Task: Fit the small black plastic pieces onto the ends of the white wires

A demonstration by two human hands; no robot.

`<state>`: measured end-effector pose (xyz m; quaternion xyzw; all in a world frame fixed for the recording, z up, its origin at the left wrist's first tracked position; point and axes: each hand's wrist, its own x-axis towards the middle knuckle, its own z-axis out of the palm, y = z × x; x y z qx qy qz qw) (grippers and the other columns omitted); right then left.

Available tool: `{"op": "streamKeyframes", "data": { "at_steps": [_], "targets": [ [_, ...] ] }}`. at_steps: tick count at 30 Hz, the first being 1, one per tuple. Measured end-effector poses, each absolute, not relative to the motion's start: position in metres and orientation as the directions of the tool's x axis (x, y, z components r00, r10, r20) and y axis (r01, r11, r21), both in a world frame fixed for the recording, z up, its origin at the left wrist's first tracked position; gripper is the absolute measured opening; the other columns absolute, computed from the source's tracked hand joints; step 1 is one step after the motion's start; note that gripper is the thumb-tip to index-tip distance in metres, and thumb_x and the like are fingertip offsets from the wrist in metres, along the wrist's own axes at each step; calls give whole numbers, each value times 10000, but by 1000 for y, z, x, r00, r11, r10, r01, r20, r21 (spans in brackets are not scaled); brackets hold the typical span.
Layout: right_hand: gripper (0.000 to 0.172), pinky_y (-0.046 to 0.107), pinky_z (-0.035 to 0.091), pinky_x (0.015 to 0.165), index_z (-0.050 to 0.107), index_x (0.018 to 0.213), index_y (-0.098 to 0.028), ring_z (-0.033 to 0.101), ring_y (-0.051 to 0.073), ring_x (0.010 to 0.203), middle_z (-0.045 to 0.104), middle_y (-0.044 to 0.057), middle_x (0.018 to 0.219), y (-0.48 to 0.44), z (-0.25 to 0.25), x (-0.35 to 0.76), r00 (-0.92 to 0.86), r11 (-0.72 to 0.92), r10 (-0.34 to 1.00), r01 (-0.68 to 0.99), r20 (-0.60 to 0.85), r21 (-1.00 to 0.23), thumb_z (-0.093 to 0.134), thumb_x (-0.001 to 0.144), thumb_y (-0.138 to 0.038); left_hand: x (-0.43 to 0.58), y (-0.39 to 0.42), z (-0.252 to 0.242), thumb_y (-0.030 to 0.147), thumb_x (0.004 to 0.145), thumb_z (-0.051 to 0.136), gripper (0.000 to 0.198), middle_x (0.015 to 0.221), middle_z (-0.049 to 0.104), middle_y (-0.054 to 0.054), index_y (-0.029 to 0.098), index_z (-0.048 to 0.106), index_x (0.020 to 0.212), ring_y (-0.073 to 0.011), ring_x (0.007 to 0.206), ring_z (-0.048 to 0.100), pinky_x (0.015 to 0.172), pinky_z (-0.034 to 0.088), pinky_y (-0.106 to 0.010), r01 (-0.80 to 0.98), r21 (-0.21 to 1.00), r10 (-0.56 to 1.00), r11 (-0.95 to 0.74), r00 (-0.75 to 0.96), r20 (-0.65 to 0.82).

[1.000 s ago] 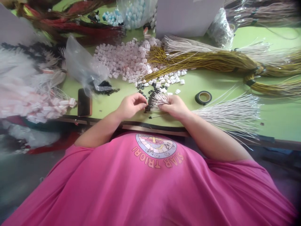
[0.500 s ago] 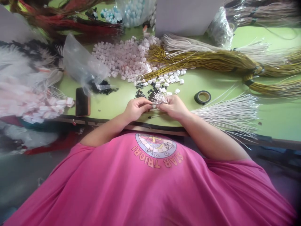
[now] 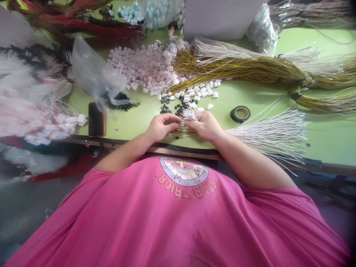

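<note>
My right hand (image 3: 206,125) is closed around a bundle of white wires (image 3: 267,132), whose tips poke out past the thumb toward the left. The long ends fan out to the right over the table. My left hand (image 3: 164,127) pinches with thumb and forefinger right at those tips; what sits between the fingers is too small to make out. Below the hands, one wire stands out with a small black connector (image 3: 177,138) on its end. Loose black connectors (image 3: 166,109) and white connectors (image 3: 204,91) lie just beyond my hands.
A roll of black tape (image 3: 240,114) lies right of my hands. Beyond it stretches a bundle of yellow wires (image 3: 250,72). On the left are a phone (image 3: 96,119), a clear plastic bag (image 3: 93,72) and a heap of white-connector wires (image 3: 41,118). The table edge (image 3: 178,149) runs close to my body.
Both hands stay in nearly the same place at the wire tips, with only slight finger movement. The whole view has shifted a little.
</note>
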<state>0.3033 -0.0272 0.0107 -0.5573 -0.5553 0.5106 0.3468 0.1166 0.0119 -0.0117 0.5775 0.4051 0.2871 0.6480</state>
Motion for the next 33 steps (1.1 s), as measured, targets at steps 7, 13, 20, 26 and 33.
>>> {"op": "streamKeyframes", "data": {
  "at_steps": [7,13,20,26,33],
  "targets": [
    [285,229,231,470,404,518,-161,286,50,489,333,-50,515,-27,11,302,-127,-126,978,280,-167,-952,566,724,-276,115,9,-17,397,633,752,324,685,660,-21,166,696,852,-102,576,574,587,486,-260,156,984,867,89,475,-154],
    [312,236,239,487,377,514,-170,292,57,507,340,-48,518,-26,9,301,-159,-126,970,308,-182,-943,570,718,-304,118,8,-17,328,683,720,186,789,685,-47,178,714,791,-141,726,617,721,495,-296,214,967,877,-137,480,18],
    [298,233,242,490,398,521,-167,294,59,511,344,-48,527,-27,11,301,-178,-130,964,325,-195,-937,570,717,-311,119,8,-18,301,681,715,150,769,677,-41,176,703,762,-140,715,607,706,478,-287,216,964,859,-154,511,23],
    [263,236,295,525,465,563,-154,353,77,548,412,-26,565,-28,9,301,-201,-128,961,277,-188,-952,569,717,-340,120,6,-18,319,697,700,168,776,672,-41,176,693,784,-141,715,602,704,476,-286,224,963,868,-151,496,20],
    [257,244,322,562,520,588,-138,379,86,573,442,-20,578,-27,4,302,-244,-96,951,351,-190,-932,575,724,-349,113,9,-14,321,746,659,142,724,651,-34,181,681,762,-134,667,578,657,458,-276,274,886,793,-373,591,151]
  ]
}}
